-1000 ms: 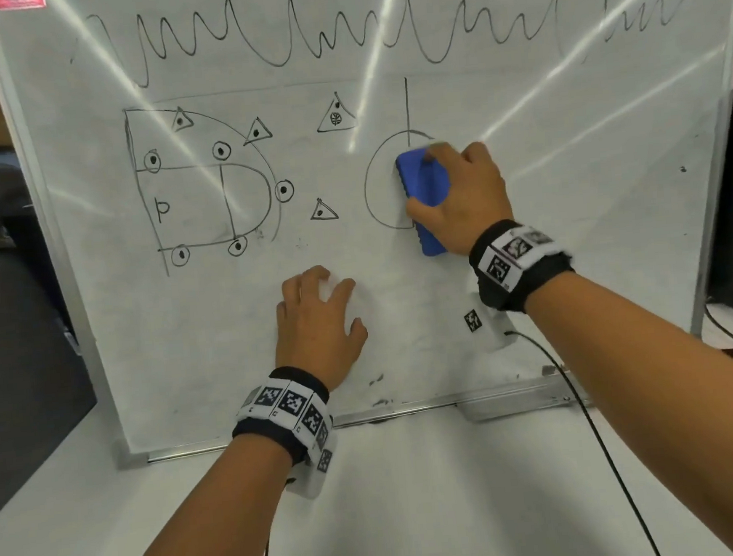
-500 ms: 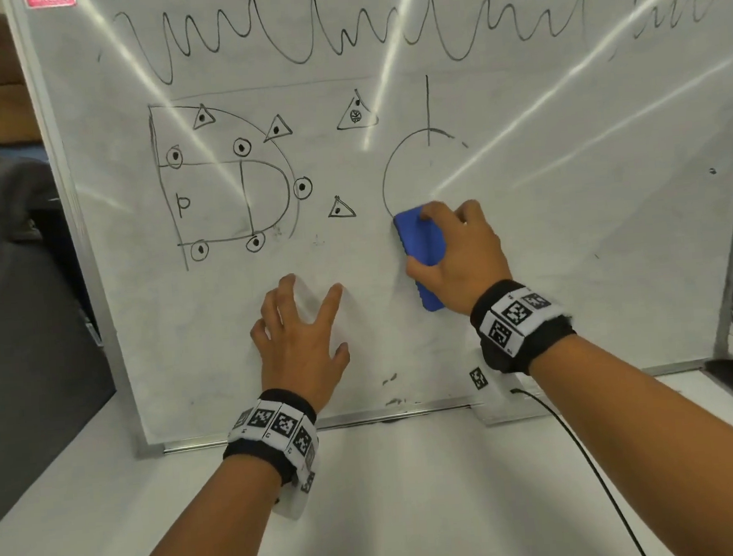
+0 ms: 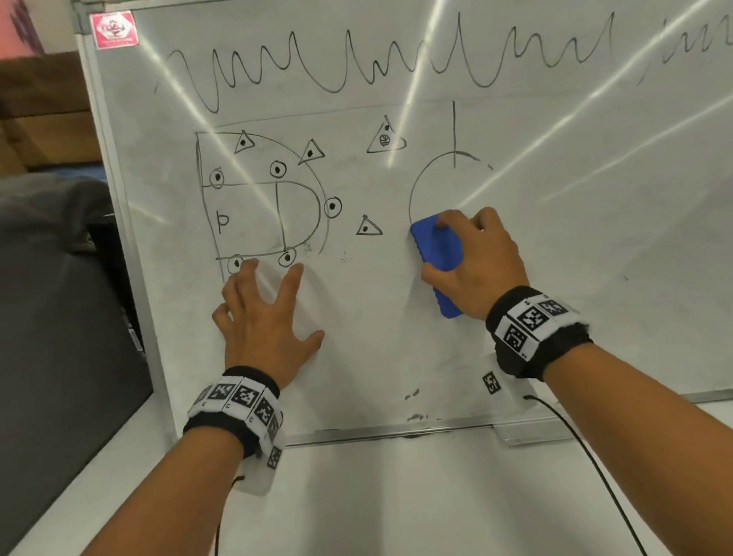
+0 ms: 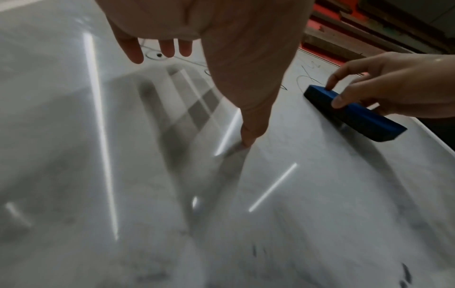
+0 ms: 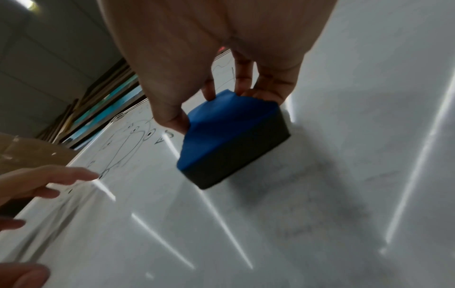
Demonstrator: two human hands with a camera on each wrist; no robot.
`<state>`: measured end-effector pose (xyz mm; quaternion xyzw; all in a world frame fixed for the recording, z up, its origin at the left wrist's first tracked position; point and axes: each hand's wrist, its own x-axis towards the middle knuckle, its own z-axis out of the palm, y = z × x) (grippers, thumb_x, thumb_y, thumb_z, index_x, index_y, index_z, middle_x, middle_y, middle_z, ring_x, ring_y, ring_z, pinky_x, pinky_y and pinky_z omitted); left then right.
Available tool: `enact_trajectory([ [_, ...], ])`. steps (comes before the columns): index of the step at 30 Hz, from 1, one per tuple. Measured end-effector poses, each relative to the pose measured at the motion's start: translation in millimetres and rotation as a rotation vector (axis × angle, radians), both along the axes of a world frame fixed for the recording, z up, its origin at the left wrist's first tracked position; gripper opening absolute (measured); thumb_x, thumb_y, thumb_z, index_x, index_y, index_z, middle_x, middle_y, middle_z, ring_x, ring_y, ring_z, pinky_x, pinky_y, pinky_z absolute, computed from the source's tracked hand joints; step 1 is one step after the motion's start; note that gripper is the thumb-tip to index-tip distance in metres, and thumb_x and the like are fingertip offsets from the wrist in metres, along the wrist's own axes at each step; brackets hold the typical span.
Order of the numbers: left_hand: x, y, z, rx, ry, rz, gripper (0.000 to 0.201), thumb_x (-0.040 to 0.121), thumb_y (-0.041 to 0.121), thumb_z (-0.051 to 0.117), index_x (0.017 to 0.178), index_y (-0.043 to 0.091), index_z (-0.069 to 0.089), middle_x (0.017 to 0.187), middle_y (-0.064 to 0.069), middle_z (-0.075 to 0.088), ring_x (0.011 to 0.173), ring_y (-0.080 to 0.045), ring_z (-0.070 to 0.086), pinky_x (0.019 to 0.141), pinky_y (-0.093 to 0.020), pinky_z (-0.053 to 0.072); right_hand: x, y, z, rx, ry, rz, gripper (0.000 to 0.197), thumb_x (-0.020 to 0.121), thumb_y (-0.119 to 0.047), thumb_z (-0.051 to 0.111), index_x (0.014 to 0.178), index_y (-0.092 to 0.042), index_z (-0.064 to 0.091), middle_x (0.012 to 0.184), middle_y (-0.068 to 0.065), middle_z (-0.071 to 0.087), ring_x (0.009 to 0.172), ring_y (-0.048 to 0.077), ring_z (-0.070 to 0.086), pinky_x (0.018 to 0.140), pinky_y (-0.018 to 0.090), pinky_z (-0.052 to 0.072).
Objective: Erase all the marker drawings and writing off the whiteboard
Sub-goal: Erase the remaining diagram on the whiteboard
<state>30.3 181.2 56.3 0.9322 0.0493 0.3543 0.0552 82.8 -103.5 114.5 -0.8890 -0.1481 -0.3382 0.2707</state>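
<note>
Closest in, a plain white table top (image 3: 396,508) with two bare arms reaching over it, each with a black-and-white checkered wrist band (image 3: 234,404). Standing up on the table, a big white shiny whiteboard with a thin metal frame (image 3: 621,301).

Left hand (image 3: 267,320) flat against the board at about 7 o'clock from the board's middle – fingers straight and spread apart, holding nothing, fingertips just under the small dotted circles.

Right hand (image 3: 477,264) at about 5 o'clock from the middle, fingers and thumb curled around a blue block eraser with a dark felt bottom (image 3: 438,263). Felt side pressed on the board, thumb on one long edge, fingers on the top and the other edge.

Right above the eraser, a half-rubbed black marker circle with a straight line on top (image 3: 435,176). Over at 9 o'clock, a black D-shaped drawing with dotted circles and little triangles (image 3: 262,198). Farthest up, at 12 o'clock, a long black wavy scribble (image 3: 383,61) running across the top of the board – and a small red and white sticker (image 3: 113,30) in the top left corner.
</note>
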Motion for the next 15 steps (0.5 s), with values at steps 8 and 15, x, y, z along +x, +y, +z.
enact_trajectory([
  [8, -2.4, 47.8, 19.4, -0.285, -0.098, 0.115, 0.116, 0.061, 0.062, 0.084, 0.151, 0.041, 0.015, 0.154, -0.014, 0.015, 0.141, -0.039, 0.019, 0.105, -0.067, 0.032, 0.9, 17.7, 3.8, 0.031, 0.008, 0.008, 0.053, 0.076, -0.044, 0.073, 0.122, -0.033, 0.049, 0.105, -0.001, 0.037, 0.082, 0.022, 0.052, 0.067, 0.033, 0.052],
  [15, 11.2, 86.3, 27.3, -0.515, -0.296, 0.13, 0.097, 0.078, 0.067, 0.067, 0.153, 0.036, 0.014, 0.156, -0.015, 0.018, 0.142, -0.04, 0.02, 0.109, -0.064, 0.027, -2.4, 25.4, 2.5, 0.008, 0.019, 0.025, 0.054, 0.075, -0.047, 0.072, 0.122, -0.035, 0.048, 0.102, -0.002, 0.037, 0.079, 0.02, 0.052, 0.067, 0.038, 0.057],
])
